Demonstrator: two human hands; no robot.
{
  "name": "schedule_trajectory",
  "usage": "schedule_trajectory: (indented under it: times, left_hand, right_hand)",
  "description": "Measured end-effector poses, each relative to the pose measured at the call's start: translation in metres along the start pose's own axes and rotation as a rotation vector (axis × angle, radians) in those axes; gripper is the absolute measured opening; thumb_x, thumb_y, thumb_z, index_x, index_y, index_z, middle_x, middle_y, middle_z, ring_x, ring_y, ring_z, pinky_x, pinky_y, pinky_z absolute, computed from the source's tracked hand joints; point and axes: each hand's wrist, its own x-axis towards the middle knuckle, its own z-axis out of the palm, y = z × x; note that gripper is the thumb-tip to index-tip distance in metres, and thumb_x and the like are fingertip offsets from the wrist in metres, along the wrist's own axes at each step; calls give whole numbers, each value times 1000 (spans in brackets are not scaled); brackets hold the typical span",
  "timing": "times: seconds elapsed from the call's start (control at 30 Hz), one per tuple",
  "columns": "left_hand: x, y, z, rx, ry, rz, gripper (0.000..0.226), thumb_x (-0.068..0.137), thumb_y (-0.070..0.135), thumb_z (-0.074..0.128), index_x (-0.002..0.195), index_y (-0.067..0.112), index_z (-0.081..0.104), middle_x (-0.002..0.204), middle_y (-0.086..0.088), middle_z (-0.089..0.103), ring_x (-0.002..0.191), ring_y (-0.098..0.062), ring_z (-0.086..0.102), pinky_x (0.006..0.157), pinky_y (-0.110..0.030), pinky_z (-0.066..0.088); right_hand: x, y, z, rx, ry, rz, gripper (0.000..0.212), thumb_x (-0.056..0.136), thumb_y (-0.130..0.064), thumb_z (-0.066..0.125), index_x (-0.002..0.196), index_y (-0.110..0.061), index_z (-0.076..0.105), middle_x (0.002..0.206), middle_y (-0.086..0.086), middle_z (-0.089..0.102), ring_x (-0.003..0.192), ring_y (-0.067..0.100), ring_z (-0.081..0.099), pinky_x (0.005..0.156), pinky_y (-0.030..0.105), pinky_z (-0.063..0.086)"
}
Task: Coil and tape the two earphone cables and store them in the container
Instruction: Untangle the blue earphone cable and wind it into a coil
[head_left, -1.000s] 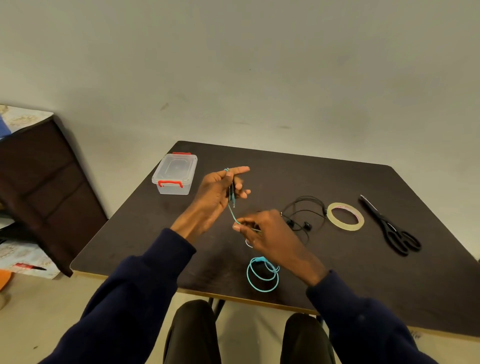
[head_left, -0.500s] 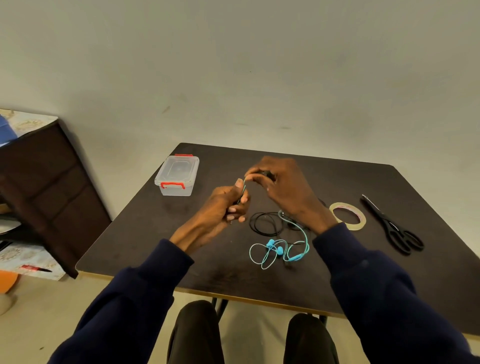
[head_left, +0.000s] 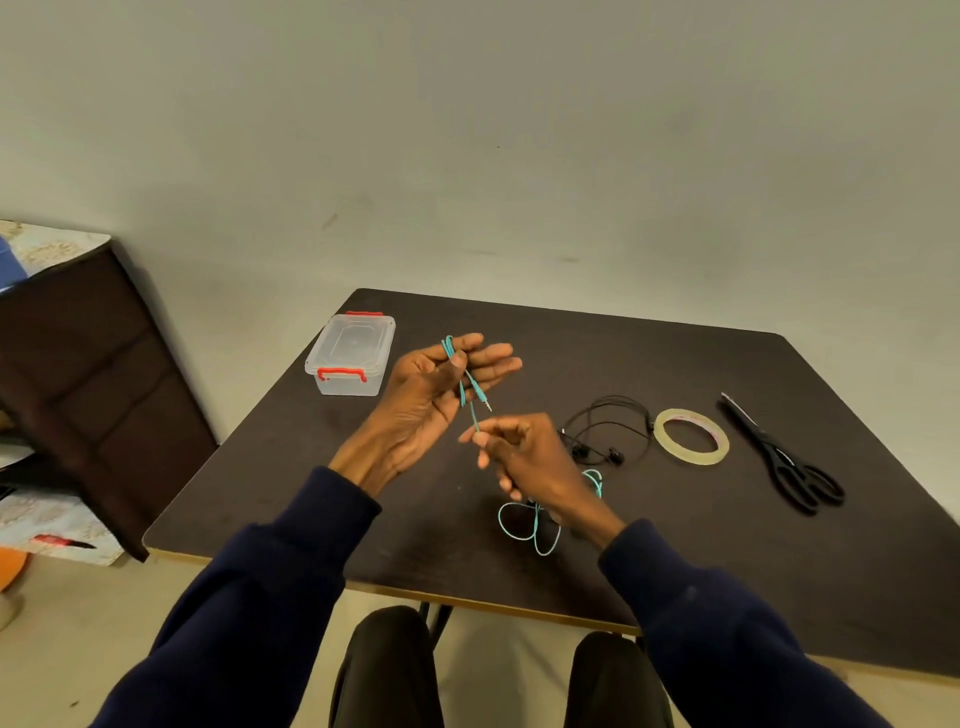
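Observation:
My left hand (head_left: 441, 382) is raised over the dark table (head_left: 727, 545), fingers stretched forward. The teal earphone cable (head_left: 464, 384) is looped over them, and my thumb presses it against the fingers. Its metal plug dangles just below. My right hand (head_left: 524, 457) pinches the same cable a little lower. The rest of the teal cable lies in loose loops on the table under my right wrist. The black earphone cable (head_left: 605, 423) lies uncoiled to the right. A clear container (head_left: 350, 353) with red latches stands lidded at the table's far left.
A roll of clear tape (head_left: 691, 435) lies flat right of the black cable. Black scissors (head_left: 779, 457) lie further right. A dark wooden cabinet (head_left: 78, 374) stands left of the table. My knees are under the near edge.
My right hand came down from above my left fingers to below them, pulling the teal cable around. The loose teal loops on the table have shifted and shortened.

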Motion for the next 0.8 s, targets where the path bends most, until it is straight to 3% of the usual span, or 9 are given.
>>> schedule_trajectory:
  times: [0.13,0.23,0.3,0.47,0.57,0.63,0.73,0.8]
  left_hand:
    - [4,-10,-7,198,30,90,28,97,3,46,122,-7,55,126,-27,64,118,-42,62,102,-43,51]
    - [6,-17,-11,499,60,117,28,104,2,39,122,-9,57,109,-23,70,98,-35,71,91,-35,56]
    - [5,-20,-11,636,63,63,29,105,5,38,120,-4,62,94,-18,71,84,-26,69,81,-31,55]
    - [-8,-26,-1,789,26,58,43,101,19,31,78,15,67,69,-17,62,60,-20,53,56,-30,44]
    - [-13,-23,5,645,15,-51,53,105,39,29,78,18,70,69,-26,57,53,-18,45,52,-30,38]
    - [-16,-19,6,427,-40,-162,56,105,47,31,79,10,65,59,-17,45,49,-16,36,54,-31,40]
    - [-20,-9,7,156,-168,-218,40,107,28,35,79,9,56,52,1,34,45,-11,28,53,-26,39]
    - [-20,-1,10,-11,-202,-198,31,105,15,34,84,10,55,54,3,41,43,-7,35,54,-24,41]
  right_hand:
    - [-8,-9,4,-387,-50,-229,21,102,-21,59,105,-12,77,70,2,71,51,3,59,54,12,43]
    - [-12,-20,-4,-586,-81,-355,25,102,-26,58,89,-13,75,69,-3,67,58,9,60,60,29,51]
    - [-10,-30,-14,-683,-3,-446,20,100,-27,60,92,-17,75,75,-5,68,61,7,58,61,36,52]
    - [0,-56,-35,-818,146,-655,6,90,-26,74,92,-24,79,81,-8,73,64,2,60,60,23,51]
    - [11,-65,-44,-847,191,-725,10,90,-25,74,95,-17,78,85,-4,74,70,7,65,65,26,56]
    - [19,-68,-48,-767,191,-720,12,91,-25,72,96,-16,78,86,-5,73,74,5,64,67,24,54]
    - [27,-68,-51,-514,192,-640,11,91,-22,72,96,-14,78,86,-5,73,75,5,66,68,17,50]
    - [31,-62,-48,-353,181,-556,13,93,-23,70,96,-13,78,81,-2,74,73,10,69,66,24,54]
